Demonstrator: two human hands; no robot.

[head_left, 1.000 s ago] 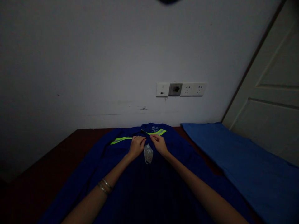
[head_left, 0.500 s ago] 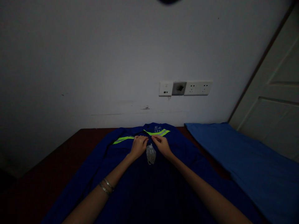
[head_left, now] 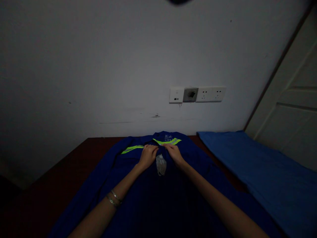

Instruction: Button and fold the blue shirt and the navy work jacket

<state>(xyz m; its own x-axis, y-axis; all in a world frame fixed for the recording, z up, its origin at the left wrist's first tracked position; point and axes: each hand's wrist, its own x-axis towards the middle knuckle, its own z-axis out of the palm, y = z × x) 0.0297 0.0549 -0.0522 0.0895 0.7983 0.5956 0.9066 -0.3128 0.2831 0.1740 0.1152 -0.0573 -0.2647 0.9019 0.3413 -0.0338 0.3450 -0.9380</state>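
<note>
A dark blue work jacket (head_left: 148, 195) with yellow-green reflective stripes (head_left: 132, 149) lies spread on a dark brown table (head_left: 49, 185), collar toward the wall. My left hand (head_left: 147, 155) and my right hand (head_left: 174, 153) rest close together just below the collar, fingers curled and pinching the jacket's front edges. Between them hangs a small clear plastic tag or packet (head_left: 160, 165) attached to the jacket. Thin bracelets circle my left wrist (head_left: 114, 198).
A lighter blue cloth (head_left: 260, 172) lies along the right side of the table. A white wall stands right behind the table, with a row of sockets and a switch (head_left: 197, 94). A pale panelled door (head_left: 294, 119) is at the far right.
Both hands stay pinched at the jacket's front below the collar. The camera has shifted slightly, moving the whole scene a little right and down in view.
</note>
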